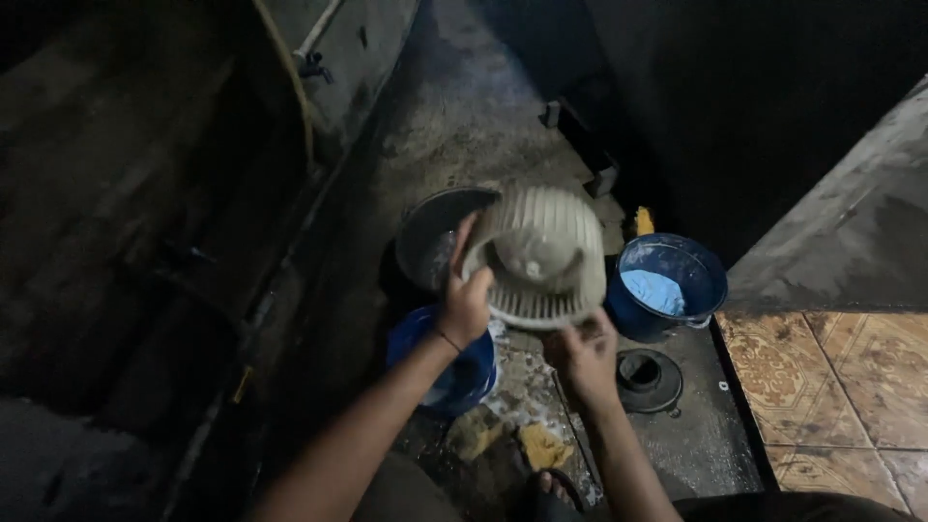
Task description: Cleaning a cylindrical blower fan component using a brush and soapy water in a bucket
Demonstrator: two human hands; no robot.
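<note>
Both my hands grip the wet fan wheel (539, 256) above the buckets, left hand (466, 304) on its rim, right hand (588, 356) underneath; it seems light, slippery, with fragile thin blades.

A dim home washing corner: wet concrete floor (464, 106), wall tap (311, 66), floor drain (648, 379), blue buckets (667, 285), sponges (541, 447), patterned tiles (851, 387).
</note>
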